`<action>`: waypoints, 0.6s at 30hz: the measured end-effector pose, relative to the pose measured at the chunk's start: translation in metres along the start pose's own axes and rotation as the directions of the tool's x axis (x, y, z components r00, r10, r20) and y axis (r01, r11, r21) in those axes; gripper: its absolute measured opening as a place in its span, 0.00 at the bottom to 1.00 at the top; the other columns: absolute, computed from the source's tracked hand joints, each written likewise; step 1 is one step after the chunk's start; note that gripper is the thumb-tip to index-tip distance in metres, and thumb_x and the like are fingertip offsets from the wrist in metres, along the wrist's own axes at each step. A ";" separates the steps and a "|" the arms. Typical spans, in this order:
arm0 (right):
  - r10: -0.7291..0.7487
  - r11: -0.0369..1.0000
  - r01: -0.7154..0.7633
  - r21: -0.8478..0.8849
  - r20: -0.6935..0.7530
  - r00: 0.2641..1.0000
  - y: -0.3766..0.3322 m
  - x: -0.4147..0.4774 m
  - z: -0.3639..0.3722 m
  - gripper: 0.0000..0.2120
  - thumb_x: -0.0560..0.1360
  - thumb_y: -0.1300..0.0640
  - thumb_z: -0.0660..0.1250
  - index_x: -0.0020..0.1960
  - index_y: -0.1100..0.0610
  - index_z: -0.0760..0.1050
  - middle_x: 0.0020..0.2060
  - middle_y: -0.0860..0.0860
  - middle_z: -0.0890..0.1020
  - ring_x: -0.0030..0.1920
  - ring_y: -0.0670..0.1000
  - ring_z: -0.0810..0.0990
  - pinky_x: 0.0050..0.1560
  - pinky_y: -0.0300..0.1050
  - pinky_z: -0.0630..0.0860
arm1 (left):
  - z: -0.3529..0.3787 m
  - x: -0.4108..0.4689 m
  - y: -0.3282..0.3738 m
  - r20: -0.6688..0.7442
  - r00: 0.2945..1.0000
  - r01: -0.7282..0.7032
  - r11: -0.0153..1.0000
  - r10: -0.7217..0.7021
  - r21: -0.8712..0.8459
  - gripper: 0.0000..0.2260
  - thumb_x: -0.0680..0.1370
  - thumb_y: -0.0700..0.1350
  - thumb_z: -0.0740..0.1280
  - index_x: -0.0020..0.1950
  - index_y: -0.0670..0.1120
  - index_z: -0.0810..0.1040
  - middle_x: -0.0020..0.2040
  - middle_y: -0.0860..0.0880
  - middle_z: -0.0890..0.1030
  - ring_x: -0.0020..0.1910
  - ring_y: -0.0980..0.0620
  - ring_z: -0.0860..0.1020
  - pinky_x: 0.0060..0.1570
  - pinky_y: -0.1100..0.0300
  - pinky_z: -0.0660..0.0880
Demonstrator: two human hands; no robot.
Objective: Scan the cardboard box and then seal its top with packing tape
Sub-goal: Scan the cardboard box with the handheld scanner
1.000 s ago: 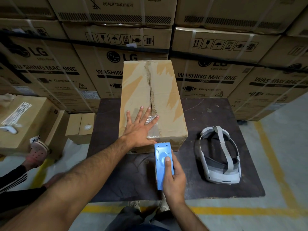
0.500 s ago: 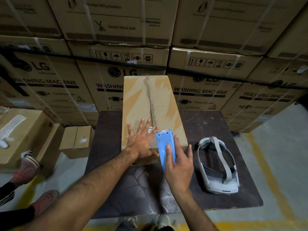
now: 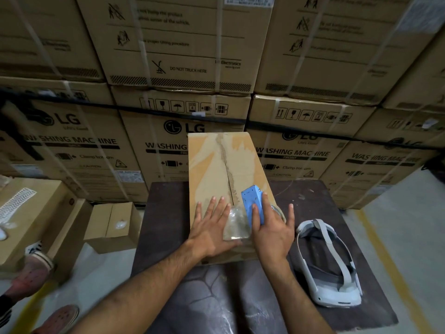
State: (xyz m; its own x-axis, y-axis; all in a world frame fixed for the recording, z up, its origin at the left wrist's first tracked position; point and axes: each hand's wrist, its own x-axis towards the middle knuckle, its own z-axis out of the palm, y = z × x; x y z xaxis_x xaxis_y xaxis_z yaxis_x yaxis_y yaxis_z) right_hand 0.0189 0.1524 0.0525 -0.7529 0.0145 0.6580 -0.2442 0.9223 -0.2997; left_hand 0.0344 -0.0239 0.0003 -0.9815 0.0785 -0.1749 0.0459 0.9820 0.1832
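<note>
Box (image 3: 224, 179) stands on dark table (image 3: 325, 203), seam untaped. Over the last second the scanner (image 3: 252, 203) rose from below the box's near edge onto its top; right hand (image 3: 272, 230) grips it there. Left hand (image 3: 212, 227) open, flat beside it. Judged: scanning under way, taping pending. Headset (image 3: 330, 266) right of box.

Box: your cardboard box (image 3: 216, 169), plain brown, long and narrow, lies flat and lengthwise on the dark table (image 3: 320, 196), running from the far edge toward you.
Top seam: the centre seam runs the box's full length, with torn, ragged old tape along it and pale patches where the paper has peeled.
Near end: a crumpled clear film patch (image 3: 234, 224) sits on top.
Scanner: your blue handheld scanner (image 3: 252, 203) rests on the box top, right of the seam.
</note>
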 end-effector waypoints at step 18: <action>0.150 0.792 -0.404 0.457 0.496 0.855 -0.040 0.042 0.051 0.25 0.84 0.38 0.59 0.79 0.42 0.70 0.75 0.40 0.77 0.84 0.58 0.59 0.77 0.51 0.66 | -0.041 0.044 -0.025 -0.120 0.961 0.091 0.691 -0.251 -0.717 0.23 0.90 0.50 0.54 0.86 0.54 0.58 0.87 0.55 0.51 0.86 0.54 0.43 0.84 0.46 0.40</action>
State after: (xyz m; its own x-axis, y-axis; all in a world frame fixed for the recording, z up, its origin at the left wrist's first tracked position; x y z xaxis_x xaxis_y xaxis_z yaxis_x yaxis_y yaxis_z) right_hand -0.0340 0.0962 0.0571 -0.9837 -0.0408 0.1753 -0.1687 0.5482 -0.8191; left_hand -0.0175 -0.0522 0.0281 -0.9766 -0.1913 -0.0982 -0.1910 0.5623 0.8046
